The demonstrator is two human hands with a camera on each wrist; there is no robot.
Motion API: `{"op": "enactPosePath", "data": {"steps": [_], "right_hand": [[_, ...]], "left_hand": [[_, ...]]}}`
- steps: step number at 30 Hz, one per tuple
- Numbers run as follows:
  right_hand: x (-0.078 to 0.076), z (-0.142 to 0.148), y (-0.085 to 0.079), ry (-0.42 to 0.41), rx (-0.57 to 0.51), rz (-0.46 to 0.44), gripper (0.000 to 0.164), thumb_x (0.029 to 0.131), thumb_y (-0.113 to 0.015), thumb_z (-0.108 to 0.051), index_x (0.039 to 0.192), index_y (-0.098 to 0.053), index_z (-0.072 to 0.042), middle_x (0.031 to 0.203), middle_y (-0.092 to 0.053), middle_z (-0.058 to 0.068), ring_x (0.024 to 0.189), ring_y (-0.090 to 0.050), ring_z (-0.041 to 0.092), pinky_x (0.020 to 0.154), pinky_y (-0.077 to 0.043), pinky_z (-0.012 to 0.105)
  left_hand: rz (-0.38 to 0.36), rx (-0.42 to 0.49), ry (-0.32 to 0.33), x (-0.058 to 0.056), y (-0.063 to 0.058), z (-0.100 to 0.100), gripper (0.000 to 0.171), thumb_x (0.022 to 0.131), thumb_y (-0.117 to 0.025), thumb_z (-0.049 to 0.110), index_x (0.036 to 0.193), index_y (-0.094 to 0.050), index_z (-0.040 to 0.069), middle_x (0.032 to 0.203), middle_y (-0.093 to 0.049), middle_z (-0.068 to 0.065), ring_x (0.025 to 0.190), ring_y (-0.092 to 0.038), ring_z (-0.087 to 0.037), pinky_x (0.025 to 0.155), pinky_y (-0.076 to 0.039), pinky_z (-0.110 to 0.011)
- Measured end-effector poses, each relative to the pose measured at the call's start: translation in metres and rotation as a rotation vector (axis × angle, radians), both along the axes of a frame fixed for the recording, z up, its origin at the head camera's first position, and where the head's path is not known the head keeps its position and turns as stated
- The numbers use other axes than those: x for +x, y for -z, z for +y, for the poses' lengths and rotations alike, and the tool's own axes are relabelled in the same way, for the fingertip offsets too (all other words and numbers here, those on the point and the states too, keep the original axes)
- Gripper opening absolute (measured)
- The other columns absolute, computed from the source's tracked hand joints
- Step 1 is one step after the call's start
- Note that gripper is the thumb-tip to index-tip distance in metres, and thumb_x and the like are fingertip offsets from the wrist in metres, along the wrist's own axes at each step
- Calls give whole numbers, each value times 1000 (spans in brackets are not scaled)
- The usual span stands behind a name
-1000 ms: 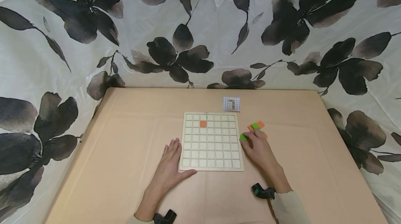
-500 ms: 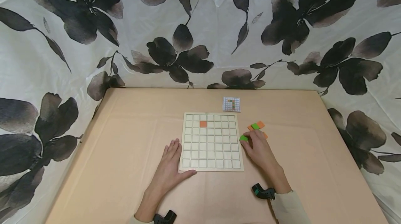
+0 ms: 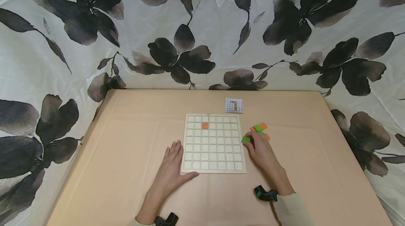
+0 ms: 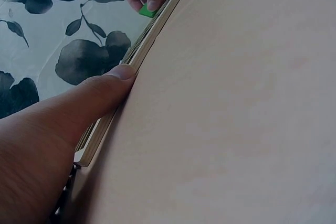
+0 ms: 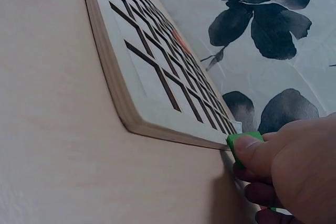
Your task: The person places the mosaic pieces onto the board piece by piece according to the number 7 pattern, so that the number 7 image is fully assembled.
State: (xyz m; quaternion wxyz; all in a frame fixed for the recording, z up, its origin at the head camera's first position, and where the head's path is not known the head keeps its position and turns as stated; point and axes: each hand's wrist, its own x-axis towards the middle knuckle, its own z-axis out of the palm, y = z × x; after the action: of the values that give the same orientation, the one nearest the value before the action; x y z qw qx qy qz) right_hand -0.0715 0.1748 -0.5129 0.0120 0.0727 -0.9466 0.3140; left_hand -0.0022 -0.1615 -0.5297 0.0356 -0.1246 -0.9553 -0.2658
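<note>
A pale square grid board (image 3: 213, 148) lies in the middle of the table, with one orange tile (image 3: 205, 125) set in a cell of its second row. My left hand (image 3: 172, 164) rests flat along the board's left side, thumb at the near edge; in the left wrist view that thumb (image 4: 105, 90) touches the rim. Beside the board's right edge my right hand (image 3: 262, 148) pinches a green tile (image 5: 242, 142) between thumb and fingers. Several loose orange and green tiles (image 3: 257, 127) lie just beyond that hand, partly hidden by it.
Behind the board's far right corner lies a small printed card (image 3: 233, 105) showing a grid with coloured squares. The beige tabletop (image 3: 126, 131) extends around the board. A floral cloth (image 3: 196, 18) hangs behind the table and down its sides.
My right hand has shifted very slightly at the same spot, exposing a bit more green among the loose tiles. My left hand and the board stay put.
</note>
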Motion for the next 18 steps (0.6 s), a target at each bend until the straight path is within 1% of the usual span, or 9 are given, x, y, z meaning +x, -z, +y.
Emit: {"op": "enactPosePath", "data": {"steps": [3, 9, 13, 18], "right_hand": [[0, 0, -1, -9, -1, 9, 20, 97, -66, -13, 113, -61, -5, 98, -64, 8, 88, -54, 20, 73, -51, 33], [-3, -4, -7, -31, -17, 33, 20, 96, -67, -15, 113, -60, -6, 98, -64, 6, 84, -53, 17, 70, -51, 29], [-7, -8, -10, -35, -33, 16, 21, 97, -66, -17, 114, -60, -6, 98, -63, 6, 84, -54, 18, 71, -51, 28], [-12, -16, -14, -46, -49, -15, 23, 98, -65, -17, 117, -60, -5, 101, -63, 7, 86, -54, 19, 73, -52, 30]], "left_hand": [[-5, 8, -3, 0, 0, 1, 115, 70, -80, 66, 152, -37, -4, 162, -31, -21, 154, -25, -34, 130, -18, -46], [-50, 22, -9, 0, -1, 1, 115, 72, -78, 67, 154, -34, 0, 164, -28, -18, 156, -20, -31, 131, -14, -44], [-67, 21, -11, 0, -2, 0, 116, 72, -78, 68, 155, -33, 0, 165, -27, -16, 157, -18, -29, 132, -12, -42], [-53, 19, -9, 1, -2, 0, 116, 72, -78, 67, 154, -34, -1, 164, -28, -17, 156, -20, -30, 131, -14, -44]]}}
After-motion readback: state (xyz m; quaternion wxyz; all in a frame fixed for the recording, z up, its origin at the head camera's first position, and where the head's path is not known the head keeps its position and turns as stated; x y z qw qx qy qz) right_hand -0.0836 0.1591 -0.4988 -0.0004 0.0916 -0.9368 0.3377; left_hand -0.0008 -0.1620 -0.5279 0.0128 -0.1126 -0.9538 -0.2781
